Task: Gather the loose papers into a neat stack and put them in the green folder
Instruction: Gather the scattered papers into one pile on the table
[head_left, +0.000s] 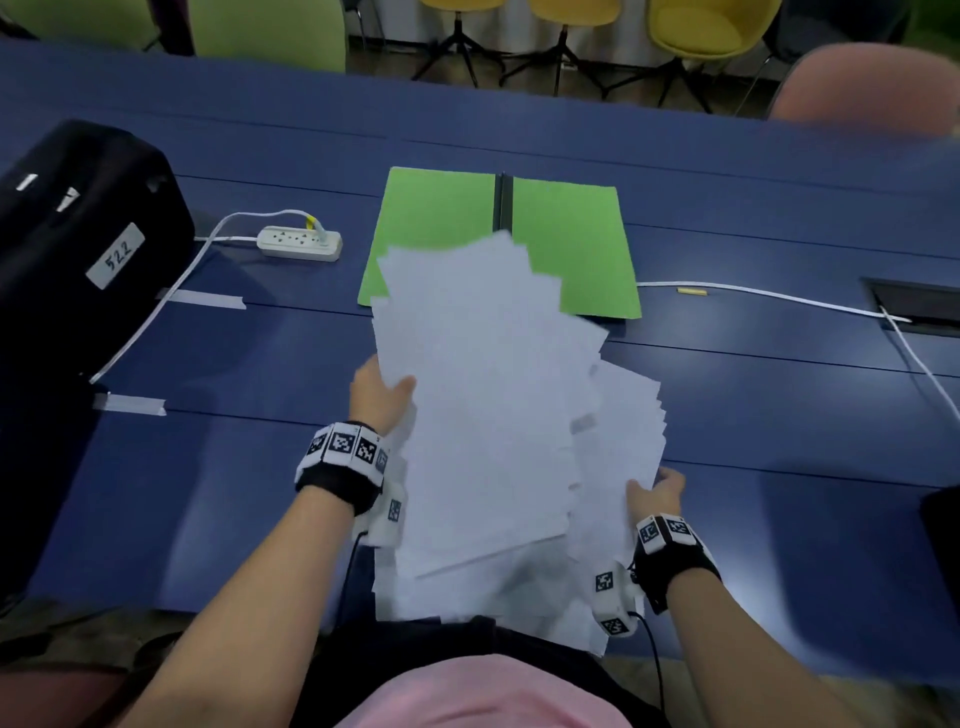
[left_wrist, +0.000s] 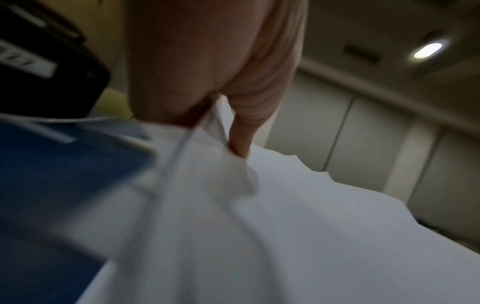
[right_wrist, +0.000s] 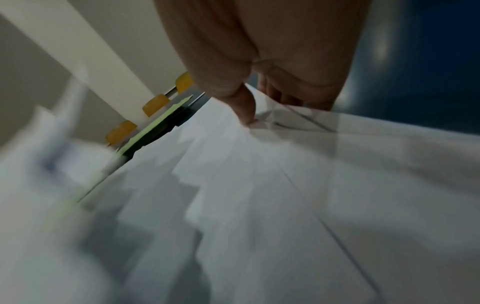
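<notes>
A ragged bundle of white papers (head_left: 488, 405) is lifted and tilted above the blue table, its sheets fanned and uneven. My left hand (head_left: 382, 395) grips the bundle's left edge, thumb on top; in the left wrist view the thumb presses into the papers (left_wrist: 259, 226). My right hand (head_left: 657, 491) pinches the lower right edge, with the thumb (right_wrist: 246, 111) on the sheets (right_wrist: 285, 205). The green folder (head_left: 441, 218) lies open and flat beyond the bundle, which hides its near middle; a sliver of the folder (right_wrist: 153, 127) shows in the right wrist view.
A black case (head_left: 78, 234) labelled 522 stands at the left. A white power strip (head_left: 300, 243) with its cable lies left of the folder. Another white cable (head_left: 769, 296) runs right to a table hatch (head_left: 919, 306). Tape strips mark the blue table (head_left: 779, 426). Chairs stand beyond.
</notes>
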